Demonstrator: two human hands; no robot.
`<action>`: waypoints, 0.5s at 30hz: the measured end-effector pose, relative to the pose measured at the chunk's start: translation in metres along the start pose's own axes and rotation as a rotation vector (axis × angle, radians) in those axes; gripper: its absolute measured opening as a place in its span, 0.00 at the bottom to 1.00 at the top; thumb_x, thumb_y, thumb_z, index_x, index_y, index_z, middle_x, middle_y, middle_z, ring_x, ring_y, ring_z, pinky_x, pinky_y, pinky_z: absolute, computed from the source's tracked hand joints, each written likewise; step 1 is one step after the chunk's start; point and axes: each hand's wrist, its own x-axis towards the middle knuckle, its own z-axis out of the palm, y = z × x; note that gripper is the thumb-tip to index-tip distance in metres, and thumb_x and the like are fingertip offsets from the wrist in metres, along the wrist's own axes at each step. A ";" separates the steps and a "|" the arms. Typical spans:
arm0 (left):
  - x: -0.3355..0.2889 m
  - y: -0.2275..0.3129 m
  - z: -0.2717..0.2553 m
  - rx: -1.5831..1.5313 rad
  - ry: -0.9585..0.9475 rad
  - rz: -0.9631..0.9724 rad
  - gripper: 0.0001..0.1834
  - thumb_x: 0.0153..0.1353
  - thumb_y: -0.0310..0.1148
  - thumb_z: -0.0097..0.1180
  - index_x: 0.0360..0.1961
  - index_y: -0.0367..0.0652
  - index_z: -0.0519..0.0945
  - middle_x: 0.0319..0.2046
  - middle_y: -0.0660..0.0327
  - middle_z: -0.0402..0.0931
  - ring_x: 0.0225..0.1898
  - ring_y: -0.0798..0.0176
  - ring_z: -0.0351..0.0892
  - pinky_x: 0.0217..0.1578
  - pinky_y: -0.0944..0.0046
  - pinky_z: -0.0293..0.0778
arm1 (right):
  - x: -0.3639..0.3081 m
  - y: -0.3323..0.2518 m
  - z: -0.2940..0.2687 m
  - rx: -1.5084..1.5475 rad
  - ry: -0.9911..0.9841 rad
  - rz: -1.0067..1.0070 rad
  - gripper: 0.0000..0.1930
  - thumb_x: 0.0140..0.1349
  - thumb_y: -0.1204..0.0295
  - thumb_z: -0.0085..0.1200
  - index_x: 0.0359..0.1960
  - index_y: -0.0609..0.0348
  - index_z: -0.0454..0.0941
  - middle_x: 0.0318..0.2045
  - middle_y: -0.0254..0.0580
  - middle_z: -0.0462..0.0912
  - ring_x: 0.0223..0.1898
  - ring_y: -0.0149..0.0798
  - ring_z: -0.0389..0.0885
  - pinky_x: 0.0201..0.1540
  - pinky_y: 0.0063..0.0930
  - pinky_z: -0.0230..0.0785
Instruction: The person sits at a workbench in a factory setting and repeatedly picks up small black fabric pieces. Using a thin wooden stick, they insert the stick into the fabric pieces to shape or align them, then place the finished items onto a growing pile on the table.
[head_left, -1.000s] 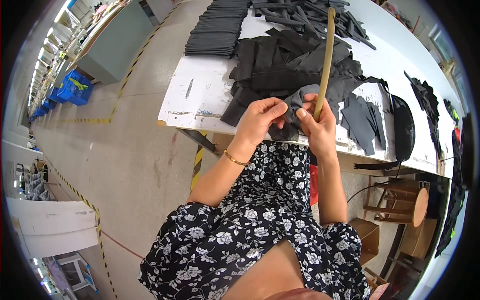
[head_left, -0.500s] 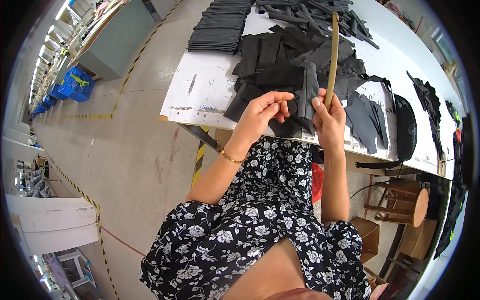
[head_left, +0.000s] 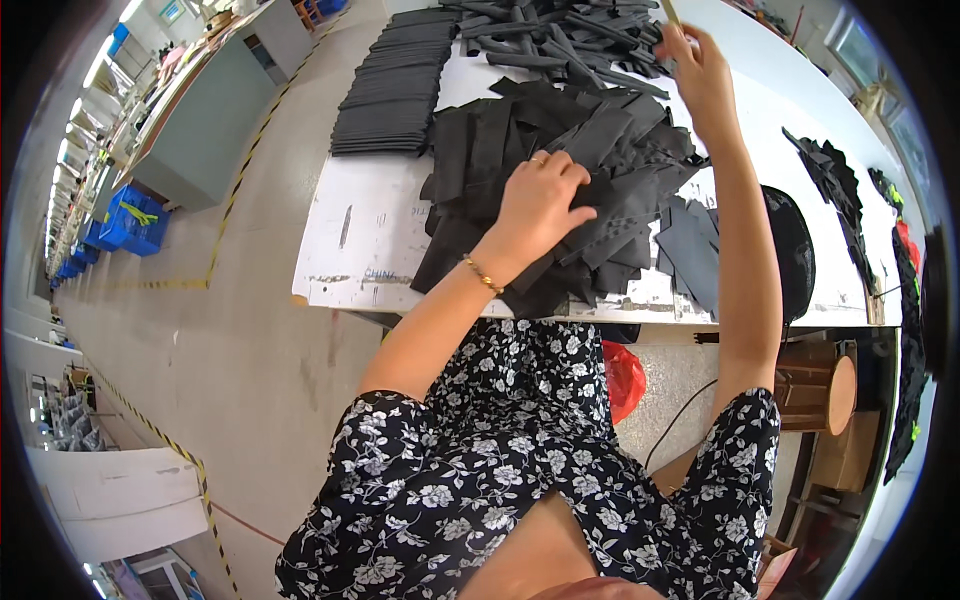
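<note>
Across the middle of a white table (head_left: 325, 235), loose black fabric pieces (head_left: 480, 150) lay in a wide, overlapping heap, directly beneath a worker's left hand (head_left: 543, 205). That hand was empty, palm down, its fingers bent and its thumb held out to the side; whether the fingertips touched the cloth could not be told. A bead bracelet (head_left: 483, 275) circled the wrist, and a ring (head_left: 540, 161) showed on one finger.

Well apart from it, the right hand (head_left: 703, 80) reached beyond the heap toward the table's far side, fingers and thumb pinching a pale stick (head_left: 671, 12), most of which lay outside the view. Just left of that hand, narrow dark fabric tubes (head_left: 520, 60) sprawled in a jumble behind the heap. Next to them, at the far left, dark flat strips (head_left: 388, 95) were stacked in an orderly row.

Right of the heap, partly behind the right forearm, were grey cut pieces (head_left: 690, 260) and a black bag (head_left: 795, 250). Below the table, a red plastic bag (head_left: 622, 382) sat near a wooden stool (head_left: 840, 395). Blue crates (head_left: 135, 222) stood across the floor (head_left: 255, 370) at left.
</note>
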 end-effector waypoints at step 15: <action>-0.020 -0.017 0.009 -0.026 -0.138 -0.017 0.11 0.49 0.35 0.68 0.32 0.43 0.82 0.39 0.63 0.79 0.45 0.56 0.76 0.47 0.59 0.71 | -0.167 0.003 -0.172 -0.531 -0.355 -0.174 0.11 0.60 0.79 0.56 0.45 0.60 0.82 0.25 0.40 0.76 0.27 0.35 0.71 0.30 0.26 0.64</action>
